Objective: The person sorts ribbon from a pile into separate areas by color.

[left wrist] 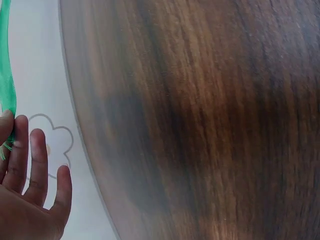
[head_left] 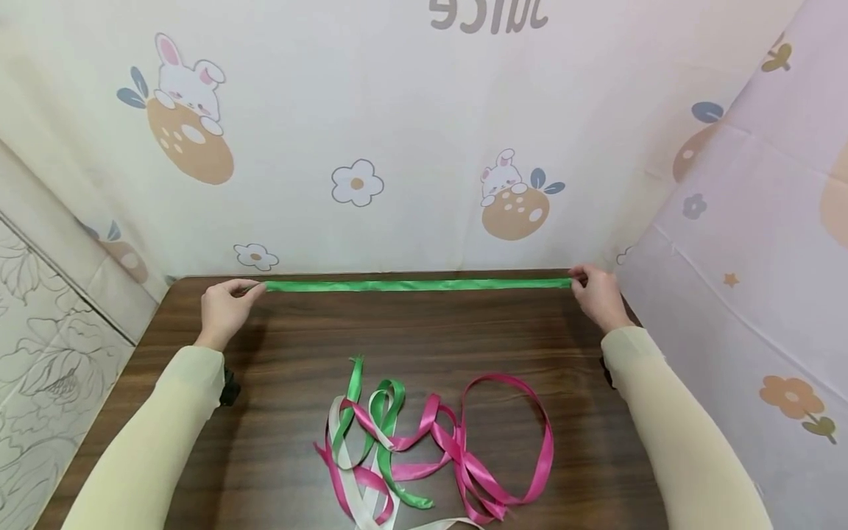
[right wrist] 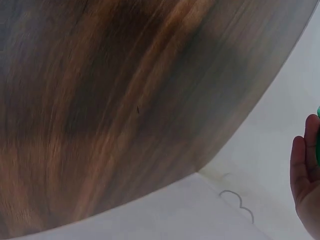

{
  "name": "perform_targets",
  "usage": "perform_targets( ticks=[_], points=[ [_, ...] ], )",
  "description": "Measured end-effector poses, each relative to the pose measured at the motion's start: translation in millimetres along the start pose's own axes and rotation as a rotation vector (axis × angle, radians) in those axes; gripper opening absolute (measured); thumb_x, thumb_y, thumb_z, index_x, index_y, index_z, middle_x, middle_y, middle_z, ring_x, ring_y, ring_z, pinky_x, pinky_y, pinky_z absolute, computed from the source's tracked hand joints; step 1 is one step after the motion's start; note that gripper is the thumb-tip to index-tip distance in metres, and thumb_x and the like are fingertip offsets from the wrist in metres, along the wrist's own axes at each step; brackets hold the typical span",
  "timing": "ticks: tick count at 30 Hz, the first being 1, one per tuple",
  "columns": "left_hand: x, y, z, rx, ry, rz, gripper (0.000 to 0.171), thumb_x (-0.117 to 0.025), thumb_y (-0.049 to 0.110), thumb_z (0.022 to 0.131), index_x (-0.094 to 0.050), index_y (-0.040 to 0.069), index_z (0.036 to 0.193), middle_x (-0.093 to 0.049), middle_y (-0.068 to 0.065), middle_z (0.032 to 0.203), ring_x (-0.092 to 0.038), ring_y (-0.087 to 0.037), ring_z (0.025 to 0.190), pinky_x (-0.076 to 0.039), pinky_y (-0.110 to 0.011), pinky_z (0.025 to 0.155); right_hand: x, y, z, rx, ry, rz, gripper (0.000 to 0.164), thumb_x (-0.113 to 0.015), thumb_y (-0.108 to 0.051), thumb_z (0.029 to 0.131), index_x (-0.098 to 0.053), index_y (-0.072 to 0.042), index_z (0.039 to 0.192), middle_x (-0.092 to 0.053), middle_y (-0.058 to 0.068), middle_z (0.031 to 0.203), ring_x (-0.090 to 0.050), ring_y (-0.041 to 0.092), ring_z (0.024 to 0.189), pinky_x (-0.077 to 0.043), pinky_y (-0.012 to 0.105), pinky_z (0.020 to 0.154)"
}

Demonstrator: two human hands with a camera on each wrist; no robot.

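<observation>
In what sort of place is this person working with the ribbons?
Probably a small curtained-off work corner indoors, perhaps in a home: a dark wood-grain table stands before a white curtain printed with rabbits and flowers, and a pinkish printed curtain hangs along the right side.

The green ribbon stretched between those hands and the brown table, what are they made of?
Stretched green ribbon: probably satin-like fabric, softly shiny; loose threads show at one end. Brown table: wood or wood-look laminate, slightly glossy; dark grain streaks show, but a printed surface could look the same.

Mirrored "Juice" (head_left: 495, 18) on pale curtain (head_left: 411, 96)
</observation>
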State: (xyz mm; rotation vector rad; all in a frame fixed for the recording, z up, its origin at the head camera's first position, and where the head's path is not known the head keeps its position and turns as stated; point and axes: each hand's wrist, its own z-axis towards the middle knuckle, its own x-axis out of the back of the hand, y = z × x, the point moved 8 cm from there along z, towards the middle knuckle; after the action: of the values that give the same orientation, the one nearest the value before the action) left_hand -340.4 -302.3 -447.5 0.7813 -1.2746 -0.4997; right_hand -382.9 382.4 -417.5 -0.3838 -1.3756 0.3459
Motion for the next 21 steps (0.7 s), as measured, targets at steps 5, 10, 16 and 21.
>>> perform_targets(
  ticks=[5, 10, 16, 21],
  points=[
    [-3.5, -3.5, 1.9, 0.019, 0.004, 0.007, 0.046, -0.063, 0.040, 0.102, -0.072, 0.001, 0.124, -0.068, -0.026, 0.131, -0.061, -0.041, 0.119, -0.049, -0.055, 0.101, -4.1, 2.7, 3.1, -0.030, 0.018, 0.004, 0.028, -0.053, -0.007, 0.103, -0.064, 0.005, 0.126, -0.067, 0.028, 0.117, -0.065, 0.042, 0.104, -0.052, 0.053, 0.085],
    [-6.2, -7.6, 4.9, 0.038, 0.014, 0.010, 0.043, -0.064, 0.039, 0.101, -0.074, 0.002, 0.123, -0.070, -0.026, 0.128, -0.059, -0.041, 0.122, -0.047, -0.054, 0.103, -10.1, 2.5, 6.0, -0.070, 0.034, -0.019, 0.025, -0.057, -0.009, 0.103, -0.065, 0.003, 0.123, -0.068, 0.027, 0.117, -0.065, 0.043, 0.105, -0.051, 0.056, 0.089],
    [-8.4, -10.9, 9.4, 0.072, 0.028, 0.004, 0.043, -0.065, 0.037, 0.101, -0.073, 0.002, 0.122, -0.068, -0.026, 0.130, -0.056, -0.042, 0.127, -0.045, -0.055, 0.107, -21.5, 6.6, 10.1, -0.098, 0.024, -0.052, 0.026, -0.059, -0.014, 0.103, -0.065, 0.001, 0.124, -0.070, 0.026, 0.120, -0.067, 0.045, 0.105, -0.050, 0.061, 0.088],
    [-13.3, -15.4, 13.2, 0.083, 0.030, 0.040, 0.039, -0.065, 0.035, 0.100, -0.075, 0.003, 0.121, -0.073, -0.024, 0.122, -0.061, -0.039, 0.117, -0.049, -0.051, 0.100, -31.6, 12.7, 12.3, -0.116, -0.022, -0.069, 0.030, -0.058, -0.017, 0.105, -0.065, 0.000, 0.127, -0.068, 0.026, 0.125, -0.065, 0.046, 0.111, -0.047, 0.065, 0.093]
  ],
)
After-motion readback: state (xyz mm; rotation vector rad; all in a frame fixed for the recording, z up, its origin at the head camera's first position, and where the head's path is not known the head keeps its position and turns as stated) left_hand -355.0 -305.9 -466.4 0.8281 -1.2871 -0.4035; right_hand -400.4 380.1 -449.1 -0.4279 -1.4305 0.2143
